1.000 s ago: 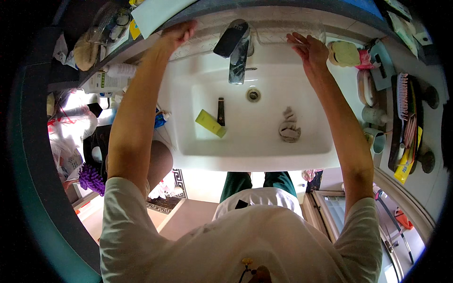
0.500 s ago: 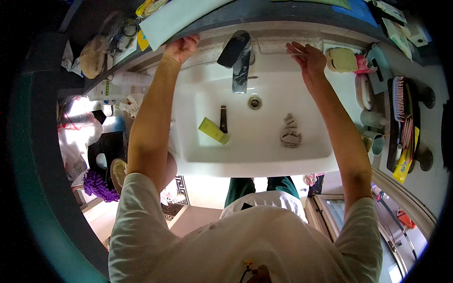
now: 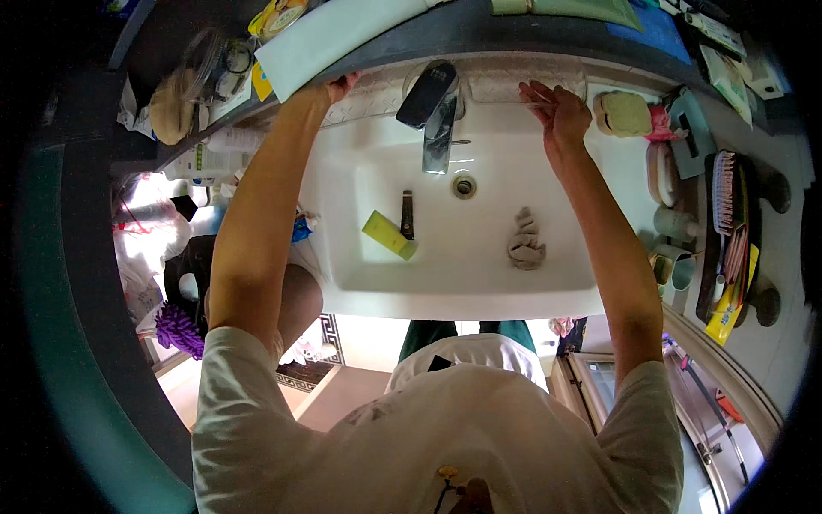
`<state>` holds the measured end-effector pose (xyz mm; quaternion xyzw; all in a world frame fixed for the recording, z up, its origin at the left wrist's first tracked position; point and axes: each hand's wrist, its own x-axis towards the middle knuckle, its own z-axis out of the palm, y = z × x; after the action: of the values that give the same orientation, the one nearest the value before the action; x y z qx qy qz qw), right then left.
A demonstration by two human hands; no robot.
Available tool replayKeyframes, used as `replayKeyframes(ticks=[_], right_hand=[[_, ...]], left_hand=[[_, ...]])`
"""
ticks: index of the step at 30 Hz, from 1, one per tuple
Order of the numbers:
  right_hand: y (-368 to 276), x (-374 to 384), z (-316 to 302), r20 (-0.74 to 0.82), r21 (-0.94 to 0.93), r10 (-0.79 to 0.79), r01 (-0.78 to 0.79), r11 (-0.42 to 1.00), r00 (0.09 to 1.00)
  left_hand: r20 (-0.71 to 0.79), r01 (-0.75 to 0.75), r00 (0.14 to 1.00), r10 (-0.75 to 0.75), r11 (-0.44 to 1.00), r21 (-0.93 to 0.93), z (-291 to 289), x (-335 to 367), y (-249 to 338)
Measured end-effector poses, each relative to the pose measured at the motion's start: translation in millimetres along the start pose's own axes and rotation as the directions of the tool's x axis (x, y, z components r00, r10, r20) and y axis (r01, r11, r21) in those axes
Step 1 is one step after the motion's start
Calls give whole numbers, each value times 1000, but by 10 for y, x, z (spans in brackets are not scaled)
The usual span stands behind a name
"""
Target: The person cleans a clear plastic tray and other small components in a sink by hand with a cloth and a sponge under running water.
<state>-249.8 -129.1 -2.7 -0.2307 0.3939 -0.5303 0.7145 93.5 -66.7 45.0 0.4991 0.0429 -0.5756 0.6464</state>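
My left hand [image 3: 342, 86] is at the back left of the white sink [image 3: 377, 295], beside the ledge and partly hidden under the shelf edge. Its visible fingers are curled; what they hold, if anything, is hidden. At the back right, my right hand [image 3: 561, 116] has its fingers drawn together around a thin, pale edge that I cannot make out. Between the hands stands a dark faucet [image 3: 438, 141]. Inside the basin lie a yellow-green tube [image 3: 388, 235], a slim dark tube [image 3: 407, 214] and a crumpled grey cloth [image 3: 526, 240]. The drain [image 3: 463, 187] lies below the faucet.
A dark shelf [image 3: 462, 32] overhangs the back and carries a large white tube [image 3: 334, 43]. On the right are a soap dish with a pale bar [image 3: 623, 114], a cup [image 3: 682, 271] and a pink hairbrush [image 3: 724, 193]. A purple fuzzy thing [image 3: 178, 331] hangs at the left.
My left hand has shifted slightly right and is more hidden by the shelf edge; its forearm has swung left. The right hand has barely moved. The tubes and cloth lie as before.
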Motion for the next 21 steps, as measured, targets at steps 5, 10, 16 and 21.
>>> replayKeyframes(ticks=[5,10,16,21], right_hand=[[-17,-102,117,-87,-18,-64,62,998,994],[47,-39,97,-107,-22,-53,51,998,993],[110,29,14,-100,7,-36,37,999,994],[123,76,-64,-62,52,-79,82,995,995]], left_hand=[[229,25,972,-55,991,130,-65,-350,136],[270,-114,963,13,925,362,-66,-384,171],[312,-203,950,11,780,591,-181,-179,77],[209,-184,974,83,830,527,-35,-344,4]])
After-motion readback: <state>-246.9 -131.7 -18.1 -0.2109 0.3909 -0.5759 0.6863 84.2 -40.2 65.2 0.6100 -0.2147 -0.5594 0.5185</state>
